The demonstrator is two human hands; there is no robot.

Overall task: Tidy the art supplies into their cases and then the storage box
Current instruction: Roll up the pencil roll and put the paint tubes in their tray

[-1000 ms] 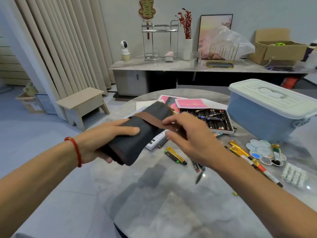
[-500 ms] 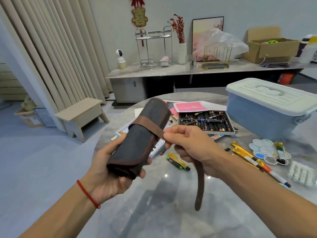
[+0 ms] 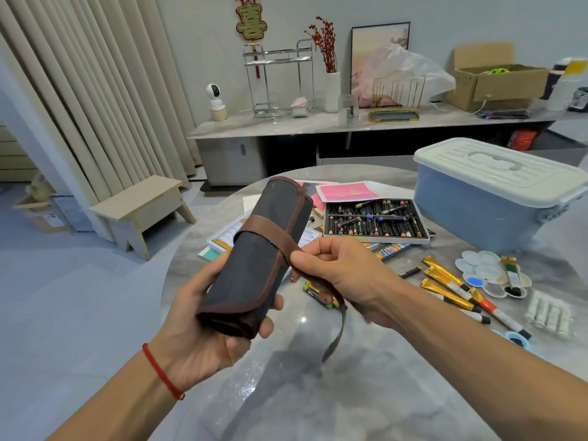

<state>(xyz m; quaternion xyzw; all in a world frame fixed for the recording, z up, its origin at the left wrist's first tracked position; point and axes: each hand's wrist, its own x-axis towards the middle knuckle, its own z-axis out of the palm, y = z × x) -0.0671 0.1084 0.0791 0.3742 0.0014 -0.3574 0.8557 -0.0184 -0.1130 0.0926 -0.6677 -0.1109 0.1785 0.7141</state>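
A dark rolled-up fabric case (image 3: 261,259) with brown trim is held above the marble table (image 3: 318,393), tilted away from me. My left hand (image 3: 203,323) grips its near end from below. A brown strap (image 3: 270,232) wraps once around the roll. My right hand (image 3: 337,272) pinches that strap beside the roll, and the loose end (image 3: 337,332) hangs down. An open tray of oil pastels (image 3: 375,221) lies behind. The blue storage box (image 3: 490,202) with a white lid stands shut at the right.
Gold paint tubes (image 3: 445,281), a flower-shaped palette (image 3: 486,275), a pack of white sticks (image 3: 547,316) and loose crayons (image 3: 318,294) lie at the right. Papers and a white tray (image 3: 222,240) sit behind the roll. A wooden stool (image 3: 143,208) stands on the floor at left.
The roll went from lying flat under both hands to standing tilted in my left hand. My right hand has drawn the strap around it and now pinches it, with the end hanging.
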